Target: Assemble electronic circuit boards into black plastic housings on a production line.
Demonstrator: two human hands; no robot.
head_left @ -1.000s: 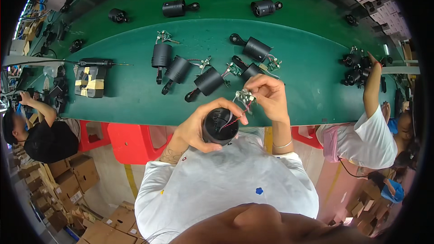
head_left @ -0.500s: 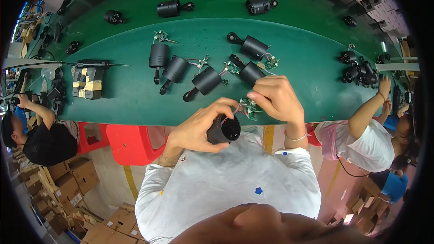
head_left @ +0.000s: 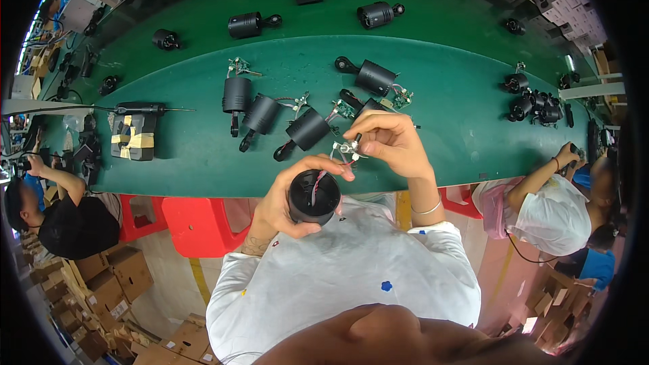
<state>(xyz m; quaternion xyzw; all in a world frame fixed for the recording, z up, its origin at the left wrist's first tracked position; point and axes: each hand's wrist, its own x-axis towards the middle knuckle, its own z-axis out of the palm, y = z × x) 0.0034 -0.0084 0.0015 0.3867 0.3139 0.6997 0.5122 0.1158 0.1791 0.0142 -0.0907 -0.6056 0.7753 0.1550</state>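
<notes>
My left hand is wrapped round a black cylindrical housing, its open end facing up toward me. Wires run out of the housing to a small circuit board, which my right hand pinches between thumb and fingers. On the green table beyond my hands lie several similar housings with black looped ends and boards on wires: one housing just past my left hand, another further left, one at the back. My right hand partly covers a further housing.
An electric screwdriver rests on a taped black block at the left. More housings lie on the darker green strip at the back. A cluster of black parts sits at the right. Red stools and co-workers flank me.
My left hand has tilted the housing so its opening faces up more. My right hand has moved left and lifted the circuit board. Parts on the back strip have shifted slightly left.
</notes>
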